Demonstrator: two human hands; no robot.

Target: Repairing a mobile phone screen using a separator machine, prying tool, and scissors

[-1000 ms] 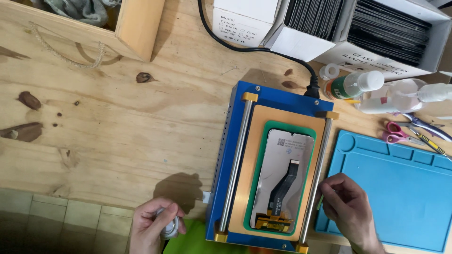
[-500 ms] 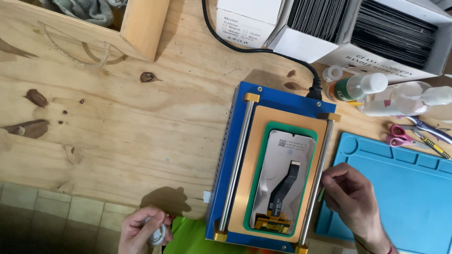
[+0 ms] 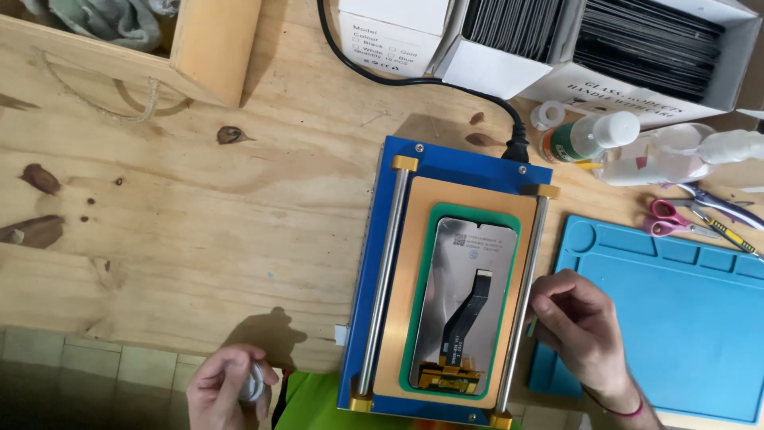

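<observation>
Two hands showed: the left (image 3: 227, 390) and the right (image 3: 581, 326). One phone screen (image 3: 463, 302) lay on one blue heating plate (image 3: 454, 159). Two bottles (image 3: 589, 137) stood far right, beside one pair of pink scissors (image 3: 672, 219).

Pink scissors (image 3: 667, 218) lie beside a blue mat (image 3: 676, 318) — bottles (image 3: 593, 137) behind.

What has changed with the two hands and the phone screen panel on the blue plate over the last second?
The left hand, closed on a small whitish object, drifted slightly left and down, then back. The right hand edged up beside the right steel rail of the blue heating plate. Nothing was picked up or released. The phone screen panel in its green frame, the light blue silicone mat and the bottles stayed put.
</observation>
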